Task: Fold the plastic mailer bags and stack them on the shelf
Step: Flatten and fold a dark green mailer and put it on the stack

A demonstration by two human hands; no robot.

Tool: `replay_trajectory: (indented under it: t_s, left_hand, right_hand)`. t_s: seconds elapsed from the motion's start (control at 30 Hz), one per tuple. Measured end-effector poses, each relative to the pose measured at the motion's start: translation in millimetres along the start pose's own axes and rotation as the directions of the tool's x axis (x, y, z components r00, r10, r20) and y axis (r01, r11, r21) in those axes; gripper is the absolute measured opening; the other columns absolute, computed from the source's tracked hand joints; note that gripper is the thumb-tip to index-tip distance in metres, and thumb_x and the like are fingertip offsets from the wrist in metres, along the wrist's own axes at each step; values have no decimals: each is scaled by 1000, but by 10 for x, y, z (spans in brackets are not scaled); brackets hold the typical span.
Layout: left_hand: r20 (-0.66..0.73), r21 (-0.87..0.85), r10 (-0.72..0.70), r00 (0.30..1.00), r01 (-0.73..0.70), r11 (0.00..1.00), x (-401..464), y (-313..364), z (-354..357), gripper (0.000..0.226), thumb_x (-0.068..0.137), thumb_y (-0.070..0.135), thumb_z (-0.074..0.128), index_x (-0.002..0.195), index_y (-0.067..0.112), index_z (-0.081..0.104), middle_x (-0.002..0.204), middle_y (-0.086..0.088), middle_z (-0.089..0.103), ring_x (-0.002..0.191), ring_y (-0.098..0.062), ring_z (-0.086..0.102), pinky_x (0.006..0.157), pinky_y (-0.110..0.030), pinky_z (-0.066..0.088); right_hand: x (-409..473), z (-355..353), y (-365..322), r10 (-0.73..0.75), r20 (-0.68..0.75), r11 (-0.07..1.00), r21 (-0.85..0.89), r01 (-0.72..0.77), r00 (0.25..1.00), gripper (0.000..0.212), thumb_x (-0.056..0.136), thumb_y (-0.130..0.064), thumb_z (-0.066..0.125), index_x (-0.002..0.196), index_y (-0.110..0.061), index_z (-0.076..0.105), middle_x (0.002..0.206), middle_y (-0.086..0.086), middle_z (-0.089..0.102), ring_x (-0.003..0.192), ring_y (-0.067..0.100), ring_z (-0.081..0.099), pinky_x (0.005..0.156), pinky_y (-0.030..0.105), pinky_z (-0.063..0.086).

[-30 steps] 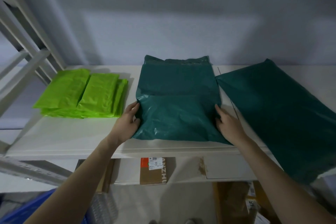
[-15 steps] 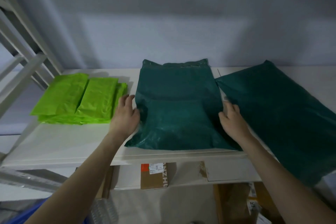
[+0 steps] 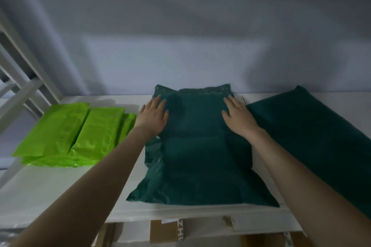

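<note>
On dark green mailer, far end | left hand, right hand: 2 flat, fingers spread, gripping nothing | press outward, flatten air before folding

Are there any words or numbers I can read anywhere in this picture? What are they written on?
"ZH": white letters turned sideways, cut off at the bottom edge, on the cardboard box below the shelf.
White sticker on top of that same box: too blurred to read.
Dark green mailer bag, dark green stack and lime green bags: no writing visible.
</note>
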State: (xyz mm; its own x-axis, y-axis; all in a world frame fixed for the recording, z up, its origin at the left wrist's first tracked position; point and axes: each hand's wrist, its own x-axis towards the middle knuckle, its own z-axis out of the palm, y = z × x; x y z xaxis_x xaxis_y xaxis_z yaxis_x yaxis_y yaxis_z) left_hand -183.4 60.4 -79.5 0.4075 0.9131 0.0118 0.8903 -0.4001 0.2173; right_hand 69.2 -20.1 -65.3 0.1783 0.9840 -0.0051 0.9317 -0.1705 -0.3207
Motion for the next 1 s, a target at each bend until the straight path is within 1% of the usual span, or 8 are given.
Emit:
replay_trajectory:
  t_s: [0.1,0.23,0.37,0.47,0.57,0.67,0.83,1.0]
  left_hand:
    - [-8,100,46,999,-45,994,253,54,71,54,101,35,21,150,15,11,159,-2,2,146,-19,2,118,-38,4]
    - [8,220,137,991,-135,966,593,86,229,55,101,37,21,150,15,10,159,-1,3,146,-18,2,119,-40,5]
    - [154,213,185,971,-215,953,915,197,367,60,99,45,20,151,20,2,159,4,-5,146,-14,-6,117,-45,-1]
    - [195,208,211,958,-250,946,1100,261,457,60,99,47,18,150,23,-2,158,5,-8,145,-14,-10,115,-47,-5]
    - [231,132,174,957,-209,969,1137,234,553,57,99,48,15,150,28,-2,158,7,-9,145,-14,-12,116,-49,-7]
    - [170,41,152,974,-161,986,1091,173,671,56,98,52,16,149,35,1,158,10,-7,145,-12,-11,117,-48,-7]
    - [61,0,51,997,-51,999,1074,114,727,67,94,60,19,150,25,4,158,9,-3,146,-14,-6,118,-39,-3]
    - [31,-13,-15,999,16,1000,1060,-44,733,65,96,55,15,151,22,4,158,7,-3,146,-11,-4,118,-37,-1]
  right_hand:
    - [287,124,-17,-96,17,992,-79,97,995,56,101,-31,30,150,-12,12,159,5,5,145,22,9,118,43,13]
    - [642,315,-68,-171,95,973,-140,183,981,58,101,-36,27,151,-17,6,159,-1,-3,146,16,1,119,47,5]
    - [968,500,-160,-250,162,947,-166,276,955,60,100,-42,25,151,-19,3,159,-4,-5,146,12,-4,118,47,-1]
    - [1133,613,-183,-265,208,938,-169,301,942,60,101,-44,21,151,-19,0,159,-5,-6,145,10,-6,118,46,-4]
    - [1167,703,-78,-232,220,953,-142,266,948,61,99,-50,17,151,-21,0,158,-8,-6,145,7,-6,119,40,-4]
    - [1147,778,-3,-228,174,960,-124,251,958,60,98,-53,14,151,-25,4,158,-12,-4,144,4,-4,119,36,-5]
    - [1166,797,80,-143,121,979,-126,158,982,59,98,-54,12,151,-29,6,158,-10,-4,145,7,-5,119,38,-4]
    - [1146,706,329,-10,96,985,-173,27,995,60,97,-53,8,151,-26,1,158,-6,-7,146,11,-7,118,40,-5]
